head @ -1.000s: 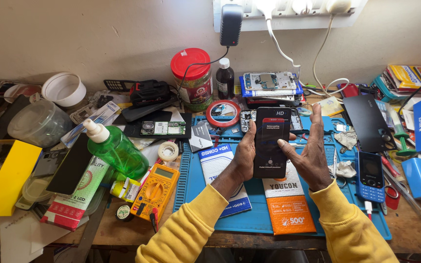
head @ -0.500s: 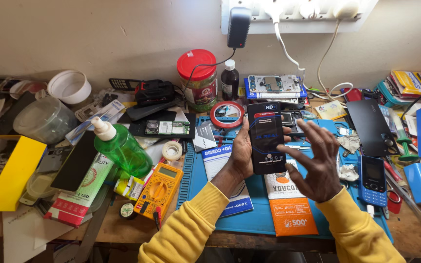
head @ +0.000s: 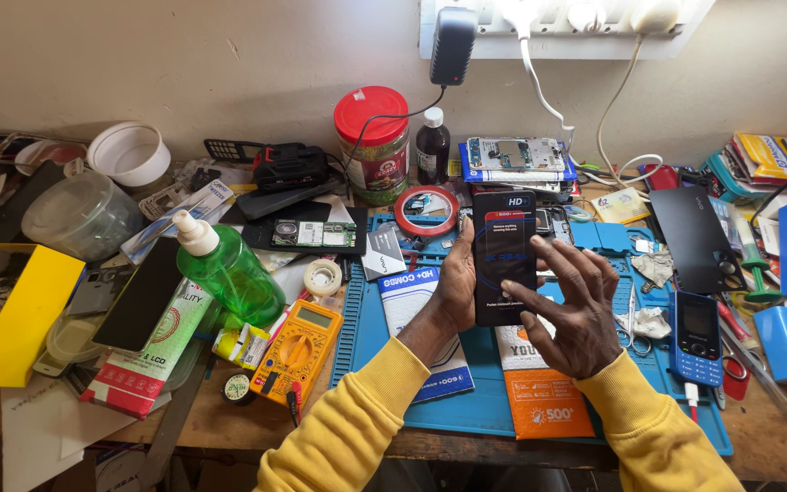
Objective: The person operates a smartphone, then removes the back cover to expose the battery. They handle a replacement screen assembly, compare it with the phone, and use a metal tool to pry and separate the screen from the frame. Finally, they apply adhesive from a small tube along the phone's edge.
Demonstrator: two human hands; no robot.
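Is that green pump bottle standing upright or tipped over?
Tipped: the green pump bottle leans with its white pump head pointing up-left, resting among clutter on the workbench.

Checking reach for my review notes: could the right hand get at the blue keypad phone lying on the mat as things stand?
Probably yes: the blue keypad phone lies uncovered just right of the right hand, nothing between, though its fingers touch the smartphone.

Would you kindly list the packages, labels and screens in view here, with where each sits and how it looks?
Phone: dark screen under a printed film, upright in the left hand, right hand touching.
Keypad phone: blue, small dark screen, right of the mat.
Multimeter: yellow, grey display, left of the mat.
Orange packet: flat, on the blue mat.
Jar: red lid, label band, by the wall.
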